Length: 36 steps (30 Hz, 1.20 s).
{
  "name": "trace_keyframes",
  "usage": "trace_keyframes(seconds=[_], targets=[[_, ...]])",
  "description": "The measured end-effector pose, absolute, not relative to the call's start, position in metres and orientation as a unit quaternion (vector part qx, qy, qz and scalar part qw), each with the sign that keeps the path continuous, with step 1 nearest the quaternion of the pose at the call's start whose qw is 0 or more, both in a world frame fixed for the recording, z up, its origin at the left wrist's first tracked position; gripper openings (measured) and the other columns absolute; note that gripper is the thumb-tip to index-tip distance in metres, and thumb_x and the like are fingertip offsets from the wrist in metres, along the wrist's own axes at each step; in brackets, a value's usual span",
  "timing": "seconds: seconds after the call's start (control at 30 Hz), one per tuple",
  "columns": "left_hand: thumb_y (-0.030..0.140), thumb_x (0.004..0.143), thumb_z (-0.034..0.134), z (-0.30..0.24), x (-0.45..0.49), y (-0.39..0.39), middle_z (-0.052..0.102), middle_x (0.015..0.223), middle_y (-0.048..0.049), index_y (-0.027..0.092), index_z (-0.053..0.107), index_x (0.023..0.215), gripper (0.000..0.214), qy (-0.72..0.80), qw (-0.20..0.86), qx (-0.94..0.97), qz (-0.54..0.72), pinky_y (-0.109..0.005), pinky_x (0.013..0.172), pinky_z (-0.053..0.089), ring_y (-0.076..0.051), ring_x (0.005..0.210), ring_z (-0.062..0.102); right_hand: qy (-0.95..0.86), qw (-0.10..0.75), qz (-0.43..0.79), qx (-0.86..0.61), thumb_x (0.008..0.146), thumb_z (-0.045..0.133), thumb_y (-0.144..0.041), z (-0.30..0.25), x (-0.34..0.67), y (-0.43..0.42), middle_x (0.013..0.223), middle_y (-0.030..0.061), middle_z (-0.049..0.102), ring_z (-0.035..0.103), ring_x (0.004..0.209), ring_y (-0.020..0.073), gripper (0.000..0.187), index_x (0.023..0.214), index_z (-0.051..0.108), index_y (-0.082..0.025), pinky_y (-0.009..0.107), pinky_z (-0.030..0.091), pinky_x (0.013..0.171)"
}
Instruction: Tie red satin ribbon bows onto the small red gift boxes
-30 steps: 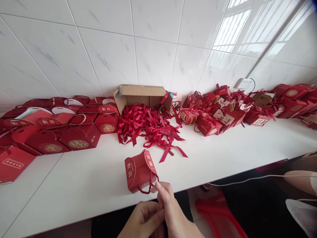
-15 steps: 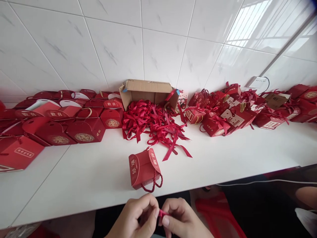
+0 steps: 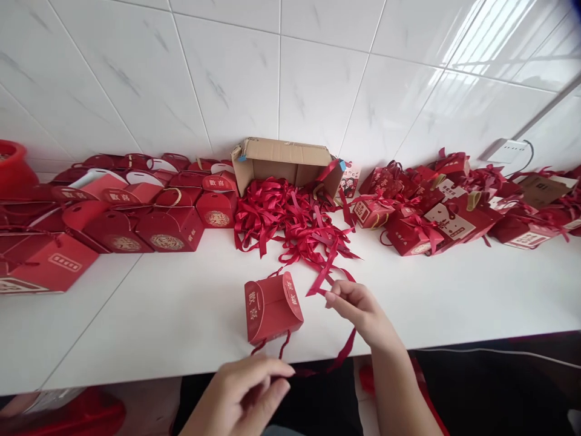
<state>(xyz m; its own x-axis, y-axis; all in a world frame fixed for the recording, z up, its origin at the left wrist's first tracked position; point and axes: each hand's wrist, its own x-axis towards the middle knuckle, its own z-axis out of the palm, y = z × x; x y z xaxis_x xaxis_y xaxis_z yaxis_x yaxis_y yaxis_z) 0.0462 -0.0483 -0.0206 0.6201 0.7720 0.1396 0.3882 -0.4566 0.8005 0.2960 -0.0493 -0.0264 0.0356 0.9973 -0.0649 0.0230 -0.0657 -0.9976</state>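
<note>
My right hand (image 3: 358, 306) is over the table, its thumb and fingertips pinching a dark red ribbon (image 3: 346, 350) near the front of a ribbon pile (image 3: 290, 218). That ribbon hangs behind my right wrist and curves down to the fingertips of my left hand (image 3: 249, 387), which are closed around its end at the table's front edge. Just beyond my left hand stands a small red gift box (image 3: 273, 307) with curved top flaps and gold lettering. Its twisted cord handle hangs partly behind my left hand.
Behind the ribbons, an open cardboard box (image 3: 285, 151) lies against the tiled wall. Rows of red gift boxes (image 3: 170, 233) stand at left; ribbon-tied boxes (image 3: 413, 233) crowd the right. A power strip (image 3: 505, 150) sits by the wall. A white cable (image 3: 494, 352) runs below the table edge.
My hands have moved apart. The right one has gone up and forward to the ribbon pile; the left one stays low near the table edge. The view has shifted slightly.
</note>
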Motion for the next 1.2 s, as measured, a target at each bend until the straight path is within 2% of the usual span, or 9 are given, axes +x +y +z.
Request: trace_keyframes(seconds=[0.07,0.13,0.2,0.27,0.4,0.9,1.2], targets=[[0.023,0.09,0.053,-0.02,0.048,-0.038,0.06,0.069,0.0006,0.025,0.066,0.086,0.014,0.38,0.307,0.802,0.342,-0.021,0.057,0.046,-0.013,0.06,0.056,-0.505,0.444,0.52,-0.527,0.087,0.061,-0.046,-0.024,0.289,-0.035,0.056,-0.0063,0.032,0.024,0.052,0.0078,0.036,0.066,0.053,-0.017,0.024,0.018,0.048],[0.02,0.088,0.056,-0.021,0.052,-0.023,0.061,0.091,-0.0048,0.024,0.065,0.093,0.011,0.398,0.204,0.802,0.397,-0.029,0.077,0.049,-0.019,0.087,0.059,-0.521,0.419,0.525,-0.526,0.087,0.061,-0.045,-0.025,0.282,-0.025,0.054,-0.0071,0.029,0.022,0.051,0.0075,0.038,0.064,0.049,-0.018,0.024,0.016,0.047],[0.021,0.086,0.058,-0.024,0.057,-0.009,0.057,0.113,-0.0091,0.024,0.064,0.102,0.017,0.412,0.133,0.813,0.389,-0.041,0.092,0.044,-0.026,0.11,0.052,-0.53,0.406,0.527,-0.526,0.087,0.061,-0.043,-0.027,0.278,-0.02,0.054,-0.0076,0.027,0.021,0.05,0.0072,0.038,0.062,0.046,-0.018,0.024,0.015,0.046],[0.023,0.087,0.057,-0.028,0.063,0.003,0.053,0.124,-0.0101,0.024,0.063,0.104,0.018,0.422,0.116,0.827,0.353,-0.05,0.098,0.039,-0.03,0.118,0.046,-0.535,0.404,0.532,-0.518,0.087,0.061,-0.042,-0.028,0.277,-0.018,0.054,-0.0077,0.027,0.022,0.05,0.0072,0.037,0.063,0.046,-0.018,0.024,0.015,0.046],[0.025,0.089,0.054,-0.034,0.071,0.012,0.052,0.126,-0.009,0.025,0.062,0.101,0.015,0.425,0.131,0.836,0.321,-0.055,0.099,0.036,-0.031,0.121,0.044,-0.536,0.418,0.534,-0.503,0.087,0.061,-0.043,-0.027,0.279,-0.019,0.055,-0.0073,0.029,0.023,0.051,0.0075,0.036,0.065,0.049,-0.018,0.024,0.017,0.047],[0.024,0.089,0.053,-0.034,0.076,0.014,0.052,0.127,-0.0073,0.027,0.064,0.102,0.017,0.419,0.163,0.831,0.328,-0.054,0.102,0.036,-0.03,0.123,0.043,-0.548,0.384,0.531,-0.52,0.087,0.061,-0.042,-0.035,0.285,-0.018,0.057,-0.0064,0.031,0.025,0.054,0.0083,0.034,0.066,0.051,-0.017,0.025,0.019,0.049],[0.023,0.089,0.053,-0.032,0.079,0.016,0.055,0.124,-0.0093,0.023,0.066,0.095,0.015,0.412,0.171,0.835,0.323,-0.055,0.1,0.037,-0.031,0.121,0.043,-0.563,0.366,0.533,-0.515,0.087,0.06,-0.046,-0.028,0.279,-0.013,0.056,-0.0067,0.031,0.024,0.052,0.0079,0.036,0.067,0.053,-0.017,0.025,0.018,0.048]])
